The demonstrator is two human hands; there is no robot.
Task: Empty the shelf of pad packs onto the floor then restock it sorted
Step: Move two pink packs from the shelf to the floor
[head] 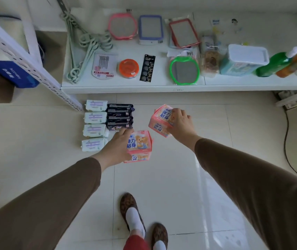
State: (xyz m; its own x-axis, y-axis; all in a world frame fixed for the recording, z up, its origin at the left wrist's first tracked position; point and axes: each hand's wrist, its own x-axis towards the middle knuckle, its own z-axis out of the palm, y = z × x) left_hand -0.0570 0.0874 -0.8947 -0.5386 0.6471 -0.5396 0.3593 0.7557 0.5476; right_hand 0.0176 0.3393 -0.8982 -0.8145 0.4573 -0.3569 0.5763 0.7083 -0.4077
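Head view: left hand (116, 145) grasping pink pad packs (139, 146) low over floor (162, 186); right hand (179, 121) clutching another pink pack (160, 118) alongside. Probably light, squashy, slick film; best gripped across the sides.

— The packs in the hands?
— Pink packs (140, 146), with a bear print and blue letters on white. On the floor, a column of white packs (95, 125) with lilac bands, beside dark navy packs (120, 116)
— And the shelf (133, 87)?
— White. Mirrors framed pink (122, 27), blue (150, 27), red (183, 33) and bright green (184, 70); an orange lid (128, 67); pale green hangers (88, 44)
— Clothes?
— Brown sleeves (54, 195), leopard-print slippers (127, 201), white socks (135, 219)
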